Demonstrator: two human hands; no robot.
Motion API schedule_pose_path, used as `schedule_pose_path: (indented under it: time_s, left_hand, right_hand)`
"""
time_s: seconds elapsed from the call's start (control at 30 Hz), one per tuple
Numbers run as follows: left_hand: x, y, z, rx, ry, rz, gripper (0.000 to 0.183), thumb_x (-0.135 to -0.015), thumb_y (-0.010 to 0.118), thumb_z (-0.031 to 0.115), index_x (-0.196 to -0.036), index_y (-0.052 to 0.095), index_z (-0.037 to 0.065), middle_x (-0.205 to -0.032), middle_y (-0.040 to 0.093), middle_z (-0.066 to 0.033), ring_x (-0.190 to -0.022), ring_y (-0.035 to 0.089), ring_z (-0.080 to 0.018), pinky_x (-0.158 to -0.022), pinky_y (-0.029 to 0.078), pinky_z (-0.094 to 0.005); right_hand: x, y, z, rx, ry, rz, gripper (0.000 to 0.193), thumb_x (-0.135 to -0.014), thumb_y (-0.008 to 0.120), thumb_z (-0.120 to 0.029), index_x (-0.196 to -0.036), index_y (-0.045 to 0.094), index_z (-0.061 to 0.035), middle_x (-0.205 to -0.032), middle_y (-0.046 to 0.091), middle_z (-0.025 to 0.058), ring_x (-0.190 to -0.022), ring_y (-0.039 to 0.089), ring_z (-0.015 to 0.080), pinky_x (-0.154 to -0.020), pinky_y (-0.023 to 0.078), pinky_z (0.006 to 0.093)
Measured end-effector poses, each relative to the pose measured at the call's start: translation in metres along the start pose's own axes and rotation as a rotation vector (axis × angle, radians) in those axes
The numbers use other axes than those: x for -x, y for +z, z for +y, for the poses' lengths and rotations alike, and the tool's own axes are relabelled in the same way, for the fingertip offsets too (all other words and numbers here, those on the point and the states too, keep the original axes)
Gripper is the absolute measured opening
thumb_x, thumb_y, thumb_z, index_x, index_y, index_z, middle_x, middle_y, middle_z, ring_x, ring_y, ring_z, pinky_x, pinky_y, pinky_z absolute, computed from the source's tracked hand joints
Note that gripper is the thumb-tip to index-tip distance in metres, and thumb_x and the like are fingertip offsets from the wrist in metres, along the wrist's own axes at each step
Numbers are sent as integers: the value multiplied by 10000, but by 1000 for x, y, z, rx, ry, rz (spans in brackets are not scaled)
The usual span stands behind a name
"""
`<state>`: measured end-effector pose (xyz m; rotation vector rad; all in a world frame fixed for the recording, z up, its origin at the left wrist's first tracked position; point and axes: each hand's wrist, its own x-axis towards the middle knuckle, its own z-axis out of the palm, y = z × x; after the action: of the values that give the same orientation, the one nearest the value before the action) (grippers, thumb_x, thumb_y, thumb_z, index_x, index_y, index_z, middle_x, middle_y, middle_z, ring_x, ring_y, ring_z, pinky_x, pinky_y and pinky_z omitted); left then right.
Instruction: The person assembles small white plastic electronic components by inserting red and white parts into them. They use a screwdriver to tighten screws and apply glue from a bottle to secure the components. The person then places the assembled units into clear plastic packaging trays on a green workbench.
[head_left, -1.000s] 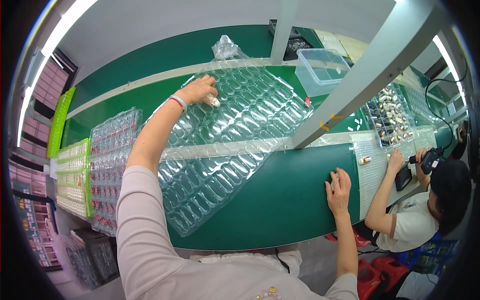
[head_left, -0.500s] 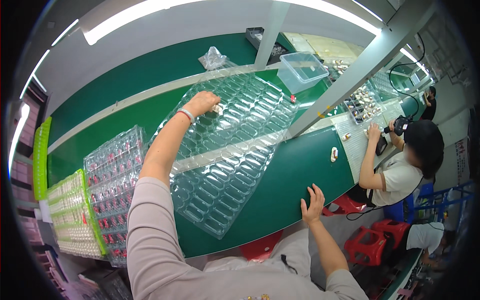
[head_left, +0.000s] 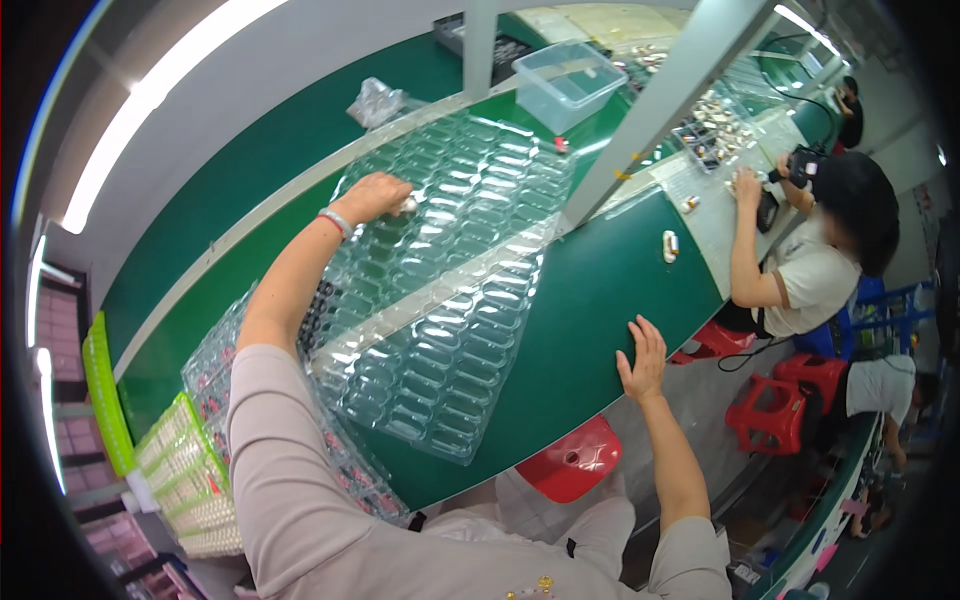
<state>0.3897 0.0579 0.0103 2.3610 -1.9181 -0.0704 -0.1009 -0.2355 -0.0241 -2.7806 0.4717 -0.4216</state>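
Observation:
My left hand (head_left: 375, 197) reaches over a clear plastic blister tray (head_left: 445, 385) with rows of long oval pockets. Its fingers are closed on a small whitish part (head_left: 408, 205), mostly hidden by the fingertips. The tray lies across the green bench (head_left: 590, 290) and over a pale rail. My right hand (head_left: 645, 362) is at the bench's near edge, fingers apart and holding nothing. A small white and brown part (head_left: 670, 246) lies on the bench beyond that hand.
Trays of red and dark pieces (head_left: 365, 475) and a green-edged rack of white pieces (head_left: 190, 480) lie left. A clear bin (head_left: 568, 85) stands behind, beside a slanting post (head_left: 665, 110). A co-worker (head_left: 820, 240) sits right; a red stool (head_left: 572, 460) is below.
The whole view has swung, so the bench and trays appear shifted and tilted. My left hand stays over the tray with the whitish part; my right hand stays by the bench edge.

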Motion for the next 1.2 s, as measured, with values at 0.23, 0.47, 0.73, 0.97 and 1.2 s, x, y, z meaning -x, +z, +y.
schedule_pose_path:
  time_s: [0.23, 0.47, 0.73, 0.97, 1.2]
  left_hand:
    - [25, -3, 23, 45, -137, 353, 327, -717, 681, 90, -1036, 610, 88, -912, 606, -78, -892, 569, -254, -793, 468, -346]
    - [26, -115, 198, 1490, -426, 491, 228, -834, 648, 125, -1022, 625, -1, -957, 645, -72, -824, 625, -131, -738, 533, -269]
    - [94, -196, 407, 1980, -207, -126, 282, -844, 590, 39, -1117, 556, -25, -1014, 628, -153, -912, 634, -218, -780, 524, -336]
    - [159, -207, 554, 1460, 150, 41, 185, -853, 580, 28, -1026, 609, -27, -1012, 634, -156, -912, 638, -218, -766, 529, -338]
    - [176, -193, 730, 689, 1204, 770, 180, -742, 680, 96, -894, 623, 18, -1001, 635, -140, -920, 638, -259, -794, 522, -360]
  right_hand:
    - [-2, 3, 2, -14, -14, -12, 552, -767, 550, -234, -1274, 432, -49, -1356, 403, 128, -1241, 362, 335, -1035, 268, 444]
    - [7, 0, 6, -4, -57, 24, 524, -792, 541, -217, -1275, 428, -47, -1357, 395, 133, -1246, 354, 329, -1034, 268, 441]
    - [35, -3, -39, -391, 175, 86, 521, -838, 593, -162, -1296, 402, -6, -1323, 431, 152, -1215, 409, 306, -1013, 329, 411]
    - [233, -241, -208, -1284, 7, 357, 663, -774, 721, -184, -1308, 375, 2, -1176, 493, 138, -978, 556, 218, -819, 466, 332]
    - [437, -350, -258, -128, -259, 728, 406, -613, 820, -27, -953, 608, 38, -1029, 539, 156, -698, 617, 249, -587, 540, 327]
